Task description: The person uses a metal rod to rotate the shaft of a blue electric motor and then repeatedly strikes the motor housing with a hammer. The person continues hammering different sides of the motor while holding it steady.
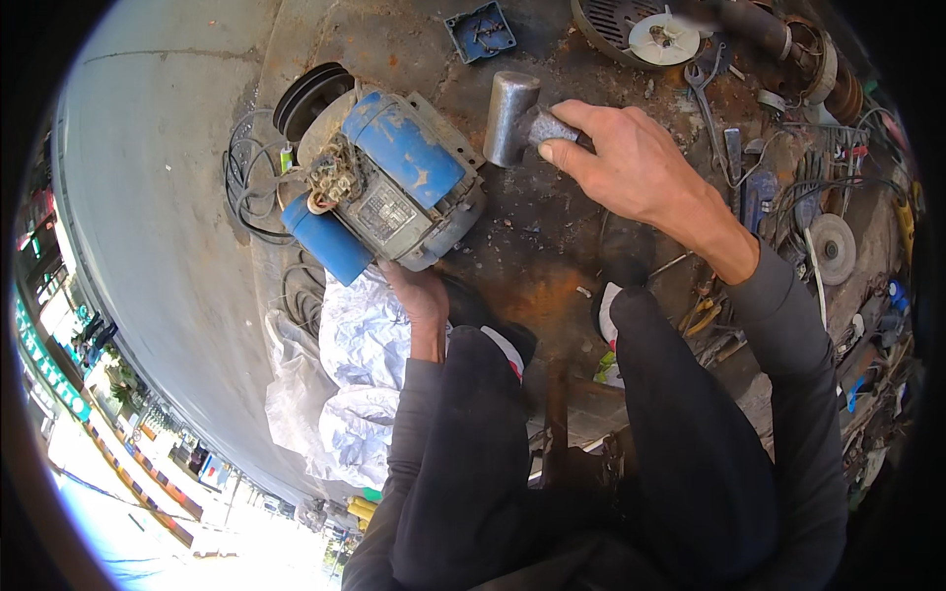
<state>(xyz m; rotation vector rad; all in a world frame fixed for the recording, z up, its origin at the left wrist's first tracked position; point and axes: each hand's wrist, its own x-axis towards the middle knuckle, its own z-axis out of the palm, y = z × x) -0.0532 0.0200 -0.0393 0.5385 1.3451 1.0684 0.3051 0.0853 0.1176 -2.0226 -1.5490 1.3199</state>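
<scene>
An electric motor with two blue cylinders along its casing lies left of centre, its black pulley pointing to the far left. Frayed wiring bulges from an opening between the cylinders. My left hand is held against the motor's near end, with its fingers mostly hidden under the casing. To the right of the motor, my right hand is closed around the short handle of a hammer. The hammer's thick steel head stands just apart from the motor's casing.
A blue tray with small metal parts is at the far edge. Wrenches, a grinding disc and other tools clutter the right side. Crumpled silvery sheeting lies by my left forearm, and a coiled cable is beside the motor.
</scene>
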